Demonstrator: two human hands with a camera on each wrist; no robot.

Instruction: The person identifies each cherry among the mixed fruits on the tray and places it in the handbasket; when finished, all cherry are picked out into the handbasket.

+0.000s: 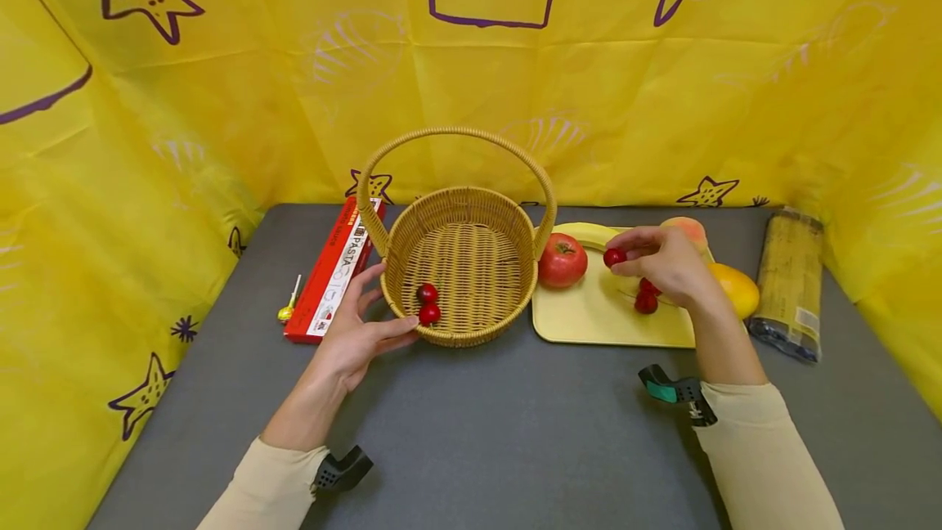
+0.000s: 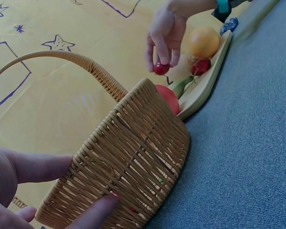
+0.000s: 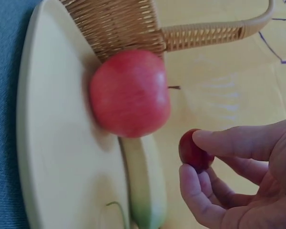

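A round wicker basket (image 1: 464, 268) with a tall handle stands mid-table. Two cherries (image 1: 428, 314) lie in it at the front left. My left hand (image 1: 361, 342) rests against the basket's left side from outside, its thumb at the front rim and fingers spread along the wall; in the left wrist view those fingers look nearly straight. Between thumb and fingertips, my right hand (image 1: 666, 262) pinches a cherry (image 1: 614, 257) above the yellow tray (image 1: 589, 325). More cherries (image 1: 647, 299) sit on the tray below that hand.
The tray also bears a red apple (image 1: 562, 260), a banana (image 1: 589, 234), a peach (image 1: 686, 229) and a mango (image 1: 736, 289). A pasta box (image 1: 324, 285) and a lollipop (image 1: 287, 311) lie left of the basket. On the right lies a long yellow-black package (image 1: 790, 285).
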